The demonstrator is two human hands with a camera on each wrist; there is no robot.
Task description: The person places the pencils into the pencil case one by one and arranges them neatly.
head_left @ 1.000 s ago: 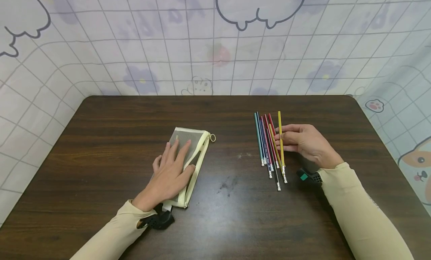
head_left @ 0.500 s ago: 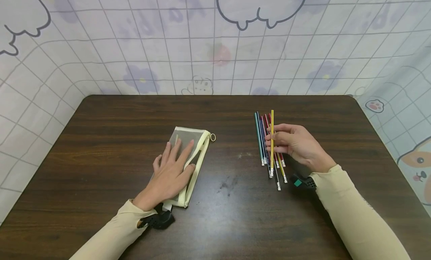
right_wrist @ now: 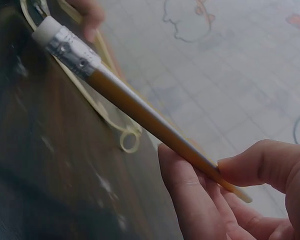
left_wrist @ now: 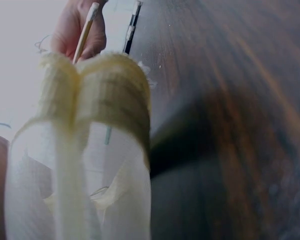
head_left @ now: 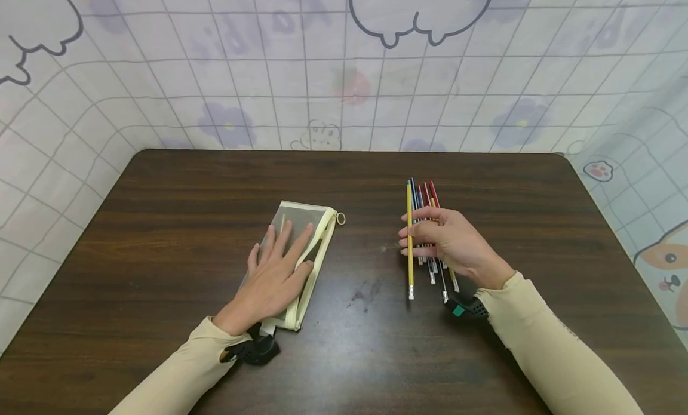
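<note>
A: Right hand (head_left: 457, 245). State and holding?
B: Thumb and fingertips brought together on one yellow pencil (head_left: 411, 271), held at the left edge of the loose stock. White eraser in a silver ferrule, pointing toward the person.

A: Loose stock?
B: One pile of pencils (head_left: 433, 191), lying partly beneath the right hand. Blue, red, dark and yellow barrels, eraser ends toward the person, ends uneven. These lie on the table, outside the container.

A: Left hand (head_left: 269, 283)?
B: Laid palm down, fingers spread, gripping nothing — it rests on the container.

A: Describe the container.
B: One pouch (head_left: 302, 212), grey see-through mesh, pale yellow trim, lying flat and slightly slanted to the left of the pencils, well apart from them. Zip along its right side, edges parted, with a dark gap between them beside the thumb. One ring (head_left: 341, 218), pale yellow, at the far corner.

A: Contents?
B: A thin pale streak shows near the fingertips; whether inside or on the mesh, I cannot tell. The hand covers much of the rest.

A: Surroundings?
B: One dark wood-grain table (head_left: 183, 224); behind it, a pale wall covering (head_left: 258, 74) with grid lines and cartoon prints.
</note>
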